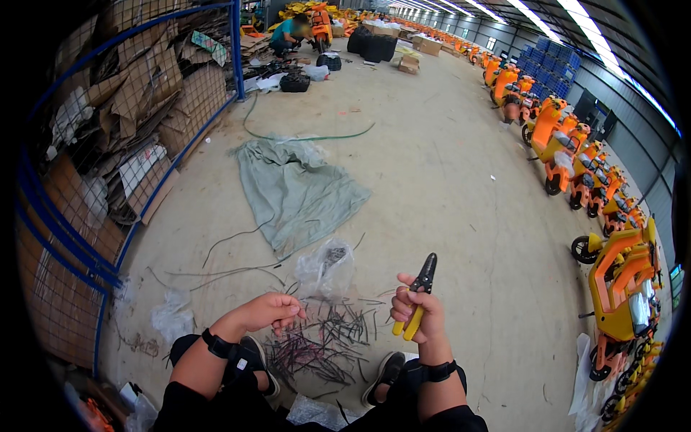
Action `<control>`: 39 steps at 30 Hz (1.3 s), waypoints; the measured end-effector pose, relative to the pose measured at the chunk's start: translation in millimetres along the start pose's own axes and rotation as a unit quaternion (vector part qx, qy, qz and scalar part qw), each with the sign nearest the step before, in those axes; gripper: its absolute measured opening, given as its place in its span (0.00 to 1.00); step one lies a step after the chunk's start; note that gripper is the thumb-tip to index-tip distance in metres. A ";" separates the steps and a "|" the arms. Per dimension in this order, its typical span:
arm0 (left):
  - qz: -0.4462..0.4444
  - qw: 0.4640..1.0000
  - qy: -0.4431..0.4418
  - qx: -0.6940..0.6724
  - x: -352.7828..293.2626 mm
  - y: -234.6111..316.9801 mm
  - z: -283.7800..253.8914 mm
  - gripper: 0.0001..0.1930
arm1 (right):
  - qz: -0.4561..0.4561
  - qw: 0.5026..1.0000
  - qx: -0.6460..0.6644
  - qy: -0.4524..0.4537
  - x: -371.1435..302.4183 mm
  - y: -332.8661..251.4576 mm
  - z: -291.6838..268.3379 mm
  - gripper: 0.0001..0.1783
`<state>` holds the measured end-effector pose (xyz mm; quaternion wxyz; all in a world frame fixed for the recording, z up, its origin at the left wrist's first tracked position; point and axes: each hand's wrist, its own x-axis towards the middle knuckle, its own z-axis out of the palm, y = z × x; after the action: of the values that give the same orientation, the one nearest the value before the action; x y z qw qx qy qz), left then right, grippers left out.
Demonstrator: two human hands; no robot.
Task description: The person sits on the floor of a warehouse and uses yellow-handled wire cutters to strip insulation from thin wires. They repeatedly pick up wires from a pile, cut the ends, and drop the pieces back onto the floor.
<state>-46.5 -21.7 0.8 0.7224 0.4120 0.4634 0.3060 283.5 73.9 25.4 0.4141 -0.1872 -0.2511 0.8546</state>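
Note:
My right hand (419, 315) is wrapped round the yellow handles of a pair of wire strippers (426, 275), whose dark jaws point up and away from me. To its left, my left hand (272, 312) is closed with thumb and fingers together; whatever it may hold is too small to make out. Beneath the left hand, a loose heap of short dark cable pieces (317, 345) lies on the concrete floor between my feet. Just beyond the heap stands a clear plastic bag (327, 268) with small dark bits inside.
Farther out lies a grey-green woven sack (299, 191), with long thin cables (227, 273) nearby. A blue mesh cage (108, 277) full of flattened cardboard runs along the left. Orange scooters (619, 284) line the right. In the distance a person (288, 34) squats beside a scooter.

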 end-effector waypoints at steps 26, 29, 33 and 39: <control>0.143 0.957 0.206 0.147 -47.5 42.0 -69.5 0.12 | 0.109 0.978 -0.178 -0.017 4.9 17.8 2.9 0.23; 0.059 0.968 0.149 0.193 -56.7 39.5 -74.2 0.10 | 0.087 0.988 -0.126 -0.022 -2.8 -2.0 -5.6 0.26; 0.017 0.970 0.096 0.224 -62.3 29.0 -83.4 0.11 | 0.039 0.994 -0.099 -0.017 -9.9 -25.2 -20.6 0.29; 0.019 0.954 0.146 0.261 -57.9 22.0 -89.3 0.12 | -0.042 0.998 -0.048 0.007 -15.4 -40.9 -37.4 0.26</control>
<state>-152.3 -31.2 23.7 0.5082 0.5456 0.6196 0.2451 337.3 93.5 20.9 0.4418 -0.2017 -0.2963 0.8224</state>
